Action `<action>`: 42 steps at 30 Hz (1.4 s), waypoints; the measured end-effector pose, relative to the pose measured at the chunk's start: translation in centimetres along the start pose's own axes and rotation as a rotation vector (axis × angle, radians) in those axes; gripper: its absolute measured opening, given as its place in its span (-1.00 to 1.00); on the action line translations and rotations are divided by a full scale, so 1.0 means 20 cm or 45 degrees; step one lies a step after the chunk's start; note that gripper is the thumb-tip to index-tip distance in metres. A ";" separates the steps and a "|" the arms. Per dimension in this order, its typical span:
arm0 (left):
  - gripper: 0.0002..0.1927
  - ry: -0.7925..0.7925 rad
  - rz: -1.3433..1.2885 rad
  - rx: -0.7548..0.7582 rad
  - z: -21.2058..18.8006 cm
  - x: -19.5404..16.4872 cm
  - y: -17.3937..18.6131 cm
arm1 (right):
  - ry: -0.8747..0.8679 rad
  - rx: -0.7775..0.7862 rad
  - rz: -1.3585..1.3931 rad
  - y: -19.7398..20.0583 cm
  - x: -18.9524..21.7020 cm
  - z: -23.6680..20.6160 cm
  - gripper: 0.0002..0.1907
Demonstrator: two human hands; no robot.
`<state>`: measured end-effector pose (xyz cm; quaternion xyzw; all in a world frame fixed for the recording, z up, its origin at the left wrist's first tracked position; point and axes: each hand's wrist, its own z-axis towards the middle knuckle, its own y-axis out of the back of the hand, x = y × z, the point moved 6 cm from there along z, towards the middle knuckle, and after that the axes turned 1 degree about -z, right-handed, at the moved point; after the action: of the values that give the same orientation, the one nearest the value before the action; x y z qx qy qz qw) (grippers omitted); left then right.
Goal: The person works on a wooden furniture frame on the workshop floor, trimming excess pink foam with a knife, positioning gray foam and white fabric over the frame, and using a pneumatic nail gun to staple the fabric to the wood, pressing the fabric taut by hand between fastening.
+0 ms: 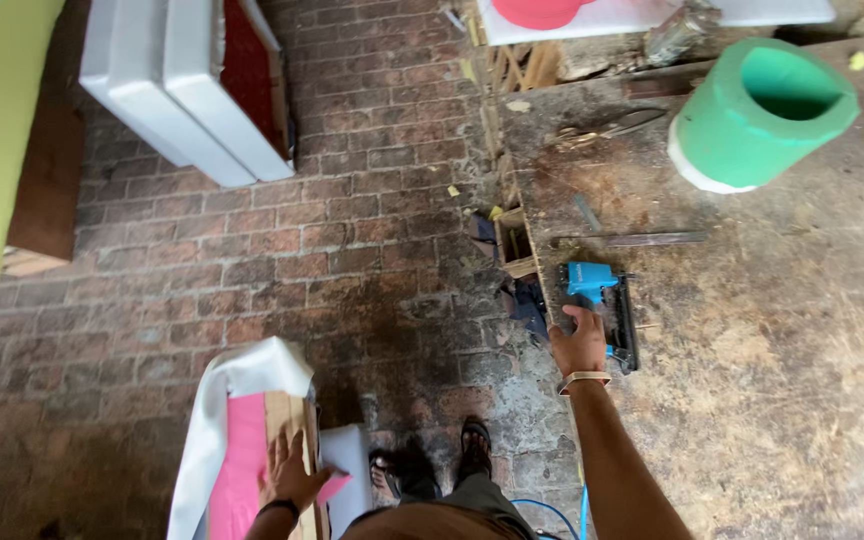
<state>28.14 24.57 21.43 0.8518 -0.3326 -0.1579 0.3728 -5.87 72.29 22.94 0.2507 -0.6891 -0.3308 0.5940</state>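
Nearest you, at about 7 o'clock from your feet, your left hand (290, 474) is lying flat with fingers spread on the wooden frame (290, 425) of a panel, pressing down where the pink padding (235, 462) and the white covering (242, 372) are meeting; it is pinching nothing, only bearing on the piece. That panel is running lengthwise from 6 toward 12 o'clock on the brick floor (252, 250). Further out, at about 1 o'clock, your right hand (580, 344) is reaching onto the worn workbench (752, 350) and closing over the rear of the blue pneumatic stapler (604, 305); whether the fingers are fully wrapped I cannot tell. The stapler's long axis is pointing 12 to 6, straight out beyond your knuckles, so the right hand is plainly the nearer one. Beyond it, at 2 o'clock, a green foam cylinder (757, 115) is resting on the bench, well apart
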 end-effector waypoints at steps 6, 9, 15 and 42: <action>0.20 0.026 0.240 -0.134 -0.07 0.01 -0.06 | 0.115 -0.256 -0.555 0.01 -0.05 0.10 -0.32; 0.15 0.010 0.185 -0.170 -0.10 0.03 -0.02 | 0.294 -0.291 -0.697 0.03 -0.08 0.19 -0.11; -0.03 0.083 -0.006 -0.042 -0.18 0.08 0.10 | -0.030 0.047 -0.109 0.02 -0.20 0.28 0.14; -0.07 0.426 -0.587 -0.619 -0.08 0.55 0.11 | 0.945 0.978 -0.325 -0.80 1.58 -0.79 -0.58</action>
<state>35.98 16.75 23.86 0.8049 -0.0193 -0.1707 0.5680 3.49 35.92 32.62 0.6308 -0.4687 -0.0143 0.6182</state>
